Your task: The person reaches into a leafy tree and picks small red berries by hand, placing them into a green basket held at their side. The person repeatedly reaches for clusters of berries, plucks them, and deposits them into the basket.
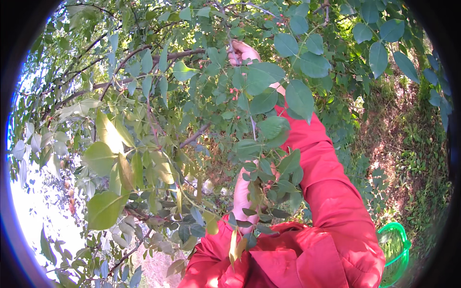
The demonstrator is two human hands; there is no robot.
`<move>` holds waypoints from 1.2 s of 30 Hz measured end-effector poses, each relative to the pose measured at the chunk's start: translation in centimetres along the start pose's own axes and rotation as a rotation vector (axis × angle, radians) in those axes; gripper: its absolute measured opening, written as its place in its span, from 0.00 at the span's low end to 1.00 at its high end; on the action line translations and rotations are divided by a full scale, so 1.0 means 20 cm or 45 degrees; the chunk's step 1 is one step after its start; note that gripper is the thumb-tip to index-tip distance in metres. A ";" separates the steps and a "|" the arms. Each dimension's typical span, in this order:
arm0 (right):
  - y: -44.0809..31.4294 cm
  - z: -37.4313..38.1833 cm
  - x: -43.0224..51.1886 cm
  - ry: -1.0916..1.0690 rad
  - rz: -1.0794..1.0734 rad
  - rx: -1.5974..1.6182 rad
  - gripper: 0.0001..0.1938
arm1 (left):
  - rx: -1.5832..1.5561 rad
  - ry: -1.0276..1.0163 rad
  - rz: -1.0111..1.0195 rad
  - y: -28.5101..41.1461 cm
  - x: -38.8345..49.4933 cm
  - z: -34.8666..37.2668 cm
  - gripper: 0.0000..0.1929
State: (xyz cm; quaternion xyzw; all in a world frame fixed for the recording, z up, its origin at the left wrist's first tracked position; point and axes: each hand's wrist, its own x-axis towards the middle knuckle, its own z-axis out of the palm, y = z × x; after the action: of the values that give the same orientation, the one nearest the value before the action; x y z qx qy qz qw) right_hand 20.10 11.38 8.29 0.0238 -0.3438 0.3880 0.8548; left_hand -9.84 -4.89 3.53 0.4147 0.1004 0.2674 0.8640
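At the top of the view, my right hand point(245, 52) reaches into a leafy shrub that looks like Sichuan pepper, its fingers curled at a thin branch point(227, 27). My left hand point(244, 194) is lower down, in front of my chest, among a leafy spray point(288, 165). Leaves cover most of its fingers, so its grip is hidden. Small red berries point(268, 186) show beside it. More red berries point(234, 91) hang between the two hands, and another cluster point(281, 22) lies to the upper right of my right hand.
Broad leaves point(299, 99) hang close before my right forearm. Woody branches point(126, 61) cross the upper left, and another branch point(195, 135) slants near the middle. A green plastic rim point(393, 226), perhaps a basket's, is at lower right. Grassy ground point(385, 144) lies along the right.
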 end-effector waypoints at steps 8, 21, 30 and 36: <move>-0.02 0.10 0.02 0.536 -0.552 -1.706 0.14 | 0.133 0.101 -0.054 0.03 -0.02 0.01 0.14; -0.05 0.11 0.10 -0.220 -0.040 -0.248 0.25 | 0.088 -0.011 -0.061 0.01 0.01 0.00 0.11; 0.00 0.20 0.07 0.133 -0.035 -0.234 0.13 | 0.168 0.016 -0.058 0.01 0.03 -0.03 0.14; -0.03 0.04 0.07 -0.177 0.101 0.041 0.05 | 0.093 0.025 -0.101 -0.04 0.05 -0.06 0.14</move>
State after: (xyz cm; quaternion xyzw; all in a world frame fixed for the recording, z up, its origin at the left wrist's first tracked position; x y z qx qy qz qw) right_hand 20.70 11.70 9.91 0.0509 -0.3968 0.4243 0.8123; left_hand -9.25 -4.01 2.17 0.4390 0.1349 0.2333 0.8571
